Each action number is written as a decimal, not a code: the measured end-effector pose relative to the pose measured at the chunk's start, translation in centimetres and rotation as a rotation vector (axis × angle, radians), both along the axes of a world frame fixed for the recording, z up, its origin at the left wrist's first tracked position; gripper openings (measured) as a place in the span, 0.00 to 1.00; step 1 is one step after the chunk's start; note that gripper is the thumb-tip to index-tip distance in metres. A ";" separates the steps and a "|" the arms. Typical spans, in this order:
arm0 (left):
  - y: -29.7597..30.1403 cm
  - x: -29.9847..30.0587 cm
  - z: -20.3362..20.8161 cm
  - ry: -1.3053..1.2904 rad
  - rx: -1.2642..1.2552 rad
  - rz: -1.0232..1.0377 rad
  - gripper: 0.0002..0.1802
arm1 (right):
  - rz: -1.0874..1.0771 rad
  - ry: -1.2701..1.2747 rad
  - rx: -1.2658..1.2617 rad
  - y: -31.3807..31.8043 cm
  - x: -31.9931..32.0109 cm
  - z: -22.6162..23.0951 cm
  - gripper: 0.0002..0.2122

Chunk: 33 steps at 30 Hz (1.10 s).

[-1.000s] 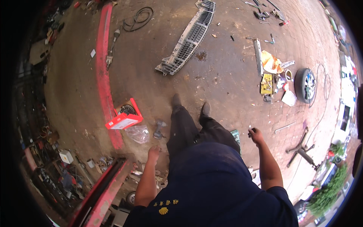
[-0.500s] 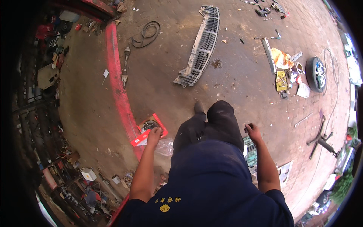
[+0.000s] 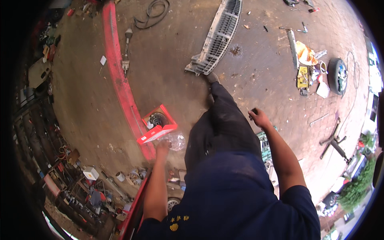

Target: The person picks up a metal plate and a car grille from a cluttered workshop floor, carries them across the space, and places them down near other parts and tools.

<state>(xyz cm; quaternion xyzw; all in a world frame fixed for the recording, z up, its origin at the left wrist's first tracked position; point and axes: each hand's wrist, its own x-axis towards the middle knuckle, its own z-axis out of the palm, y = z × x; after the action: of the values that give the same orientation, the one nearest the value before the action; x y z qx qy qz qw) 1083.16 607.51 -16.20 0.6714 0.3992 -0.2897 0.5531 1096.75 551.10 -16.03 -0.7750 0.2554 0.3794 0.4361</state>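
My left hand [image 3: 163,146] hangs low beside my body, its fingers blurred and their grip unclear. In view it overlaps the edge of a clear plastic bag [image 3: 176,141]; whether it touches the bag I cannot tell. Just beyond lies an opened red and white box [image 3: 160,131] with a round dark part [image 3: 157,119] inside. On the other side, my right hand [image 3: 260,118] is held out from my hip with curled fingers. A dark spot shows at its fingertips, too small to name.
Ahead lies a grey slatted plastic car panel [image 3: 216,40], close to my front foot. A red rail [image 3: 120,80] runs along the left, with a drive shaft [image 3: 127,50] by it. Rightward are a wheel [image 3: 338,77], a yellow tray [image 3: 303,77] and a metal stand [image 3: 335,144].
I have stepped forward, one foot now close to the slatted panel. The floor items have shifted down or nearer in view. My right hand has swung forward, my left back beside the box.
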 end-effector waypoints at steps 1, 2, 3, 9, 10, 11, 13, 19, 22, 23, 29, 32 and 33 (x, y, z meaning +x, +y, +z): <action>-0.2 -1.3 -0.2 0.048 0.101 -0.083 0.16 | 0.026 0.055 -0.035 0.9 1.6 -1.8 0.18; -0.6 -2.8 0.0 0.082 0.196 -0.171 0.15 | 0.035 0.037 0.008 2.0 2.9 -3.7 0.19; -0.9 -3.9 0.1 0.166 0.230 -0.244 0.14 | 0.032 0.053 0.031 3.4 4.6 -5.9 0.19; -3.1 -6.6 2.1 0.480 0.111 0.072 0.15 | -0.064 0.214 0.277 11.5 14.0 -23.0 0.22; -3.4 -7.4 2.6 0.539 0.113 0.112 0.15 | -0.123 0.292 0.236 12.4 14.8 -25.9 0.24; -3.7 -8.1 2.8 0.513 0.095 0.154 0.15 | -0.199 0.340 0.255 13.2 15.9 -29.1 0.25; -4.4 -10.2 3.8 0.753 0.148 0.229 0.16 | -0.245 0.411 0.242 14.5 17.9 -35.2 0.29; -9.8 -12.6 8.1 0.907 0.160 0.192 0.18 | -0.766 0.432 0.207 16.3 22.2 -47.8 0.34; -11.3 -11.2 8.6 0.906 0.092 0.129 0.19 | -1.040 0.410 0.452 16.5 23.1 -49.0 0.34; -11.3 -10.6 8.4 0.887 0.066 0.069 0.19 | -1.121 0.425 0.496 16.7 23.4 -48.4 0.34; -7.2 1.1 4.2 0.474 0.413 -0.726 0.13 | -1.276 0.084 0.619 18.7 24.2 -34.1 0.29; -6.9 15.9 1.0 0.194 0.472 -0.333 0.14 | -1.433 0.151 0.605 16.2 26.2 -24.9 0.27; -7.1 21.8 0.1 0.089 0.502 -0.298 0.15 | -1.437 0.112 0.502 15.0 26.9 -22.4 0.30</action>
<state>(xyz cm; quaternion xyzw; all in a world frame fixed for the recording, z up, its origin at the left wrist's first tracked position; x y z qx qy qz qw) 1104.95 600.43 -16.10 0.8252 0.3793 -0.2892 0.3027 1123.63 566.05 -38.48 -0.2754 0.6248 0.0879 0.7253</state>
